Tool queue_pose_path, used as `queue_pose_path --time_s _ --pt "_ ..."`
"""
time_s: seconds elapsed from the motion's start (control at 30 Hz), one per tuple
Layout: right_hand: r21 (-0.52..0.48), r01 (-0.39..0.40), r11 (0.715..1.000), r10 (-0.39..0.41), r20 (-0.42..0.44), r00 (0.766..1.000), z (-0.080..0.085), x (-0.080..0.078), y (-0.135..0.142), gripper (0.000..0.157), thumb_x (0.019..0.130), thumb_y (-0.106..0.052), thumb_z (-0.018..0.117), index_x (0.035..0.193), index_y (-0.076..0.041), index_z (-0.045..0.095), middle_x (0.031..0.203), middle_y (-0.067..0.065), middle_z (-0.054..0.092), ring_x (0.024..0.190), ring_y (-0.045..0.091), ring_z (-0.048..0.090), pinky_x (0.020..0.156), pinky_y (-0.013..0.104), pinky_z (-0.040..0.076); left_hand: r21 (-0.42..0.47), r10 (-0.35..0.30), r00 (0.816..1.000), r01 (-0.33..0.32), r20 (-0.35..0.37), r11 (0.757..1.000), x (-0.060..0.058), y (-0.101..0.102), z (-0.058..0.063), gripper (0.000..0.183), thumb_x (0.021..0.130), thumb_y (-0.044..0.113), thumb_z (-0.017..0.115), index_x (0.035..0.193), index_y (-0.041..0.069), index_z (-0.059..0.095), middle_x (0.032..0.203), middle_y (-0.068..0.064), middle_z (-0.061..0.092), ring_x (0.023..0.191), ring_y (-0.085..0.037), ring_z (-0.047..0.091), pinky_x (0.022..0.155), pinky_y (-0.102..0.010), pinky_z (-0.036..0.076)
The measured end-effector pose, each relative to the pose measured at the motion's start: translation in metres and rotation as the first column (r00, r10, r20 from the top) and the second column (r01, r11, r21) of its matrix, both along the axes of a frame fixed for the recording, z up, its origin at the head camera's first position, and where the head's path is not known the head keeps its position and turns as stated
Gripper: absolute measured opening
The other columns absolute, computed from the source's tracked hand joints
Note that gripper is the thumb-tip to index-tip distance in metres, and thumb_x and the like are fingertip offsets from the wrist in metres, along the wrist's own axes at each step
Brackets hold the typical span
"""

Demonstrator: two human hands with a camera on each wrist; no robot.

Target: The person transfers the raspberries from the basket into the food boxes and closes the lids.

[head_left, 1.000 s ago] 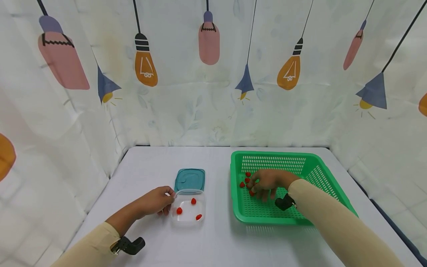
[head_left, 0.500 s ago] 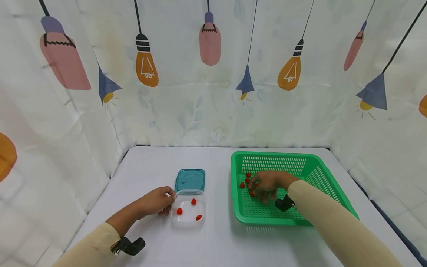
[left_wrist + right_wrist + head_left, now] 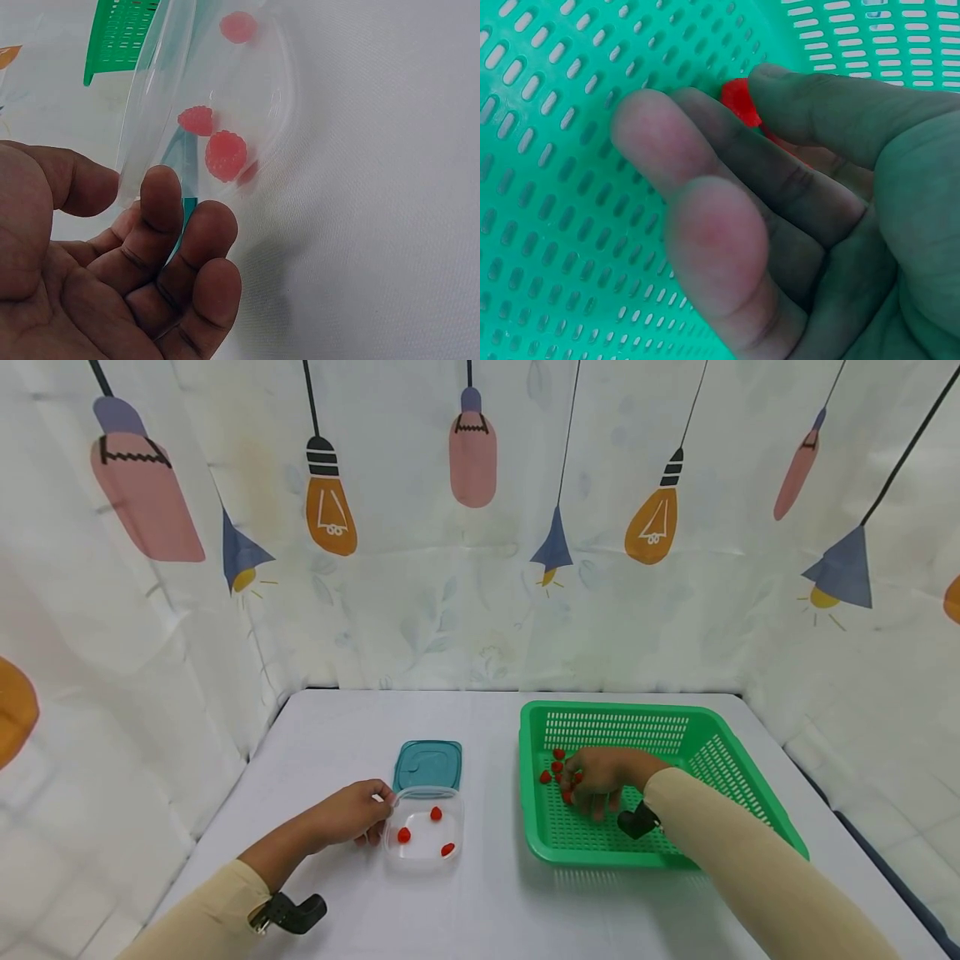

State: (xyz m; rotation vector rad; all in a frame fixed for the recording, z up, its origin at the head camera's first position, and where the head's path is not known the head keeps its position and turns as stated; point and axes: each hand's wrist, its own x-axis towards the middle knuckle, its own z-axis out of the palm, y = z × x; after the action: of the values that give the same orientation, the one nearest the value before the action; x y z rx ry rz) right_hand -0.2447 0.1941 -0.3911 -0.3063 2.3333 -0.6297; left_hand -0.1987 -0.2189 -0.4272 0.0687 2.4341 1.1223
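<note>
In the head view my left hand holds the left rim of a clear plastic container. The left wrist view shows thumb and forefinger pinching that rim, the other fingers loosely curled. Three red raspberries lie apart inside it. My right hand is down in a green basket, among several raspberries near its left side. In the right wrist view, a red raspberry shows at my thumb tip; the forefinger partly hides the grasp, which looks like a pinch.
A teal lid lies flat just behind the clear container. Both containers stand on a white-covered table. A curtain printed with lamps hangs around the back and sides. Each wrist wears a black camera mount.
My right hand has shifted very slightly downward within the basket, its fingers working at the raspberries. The left hand and the clear container have stayed in place.
</note>
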Motion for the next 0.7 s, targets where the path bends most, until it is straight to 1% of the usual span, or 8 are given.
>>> queue_pose_path --time_s 0.37,0.7 --pt "0.006 -0.005 1.0 0.005 -0.031 1.0 -0.0069 -0.0008 -0.0014 0.024 0.093 -0.004 0.07 0.116 -0.011 0.067 0.082 0.008 0.073 0.069 0.026 0.073 0.06 0.039 0.058 0.006 -0.006 1.0 0.006 0.001 1.0 -0.0008 -0.0004 -0.0006 0.016 0.103 0.016 0.058 0.114 0.005 0.058 0.078 -0.011 0.062 0.071 -0.025 0.059 0.064 -0.037 0.052" --pt "0.015 0.003 1.0 -0.003 -0.037 0.999 -0.008 0.0004 -0.0027 0.021 0.094 -0.003 0.069 0.114 -0.009 0.066 0.078 0.009 0.072 0.068 0.025 0.072 0.06 0.039 0.058 -0.009 0.004 1.0 -0.004 0.001 1.0 -0.0002 0.0005 0.0003 0.015 0.103 0.016 0.057 0.113 0.005 0.059 0.077 -0.011 0.063 0.07 -0.025 0.059 0.064 -0.037 0.052"
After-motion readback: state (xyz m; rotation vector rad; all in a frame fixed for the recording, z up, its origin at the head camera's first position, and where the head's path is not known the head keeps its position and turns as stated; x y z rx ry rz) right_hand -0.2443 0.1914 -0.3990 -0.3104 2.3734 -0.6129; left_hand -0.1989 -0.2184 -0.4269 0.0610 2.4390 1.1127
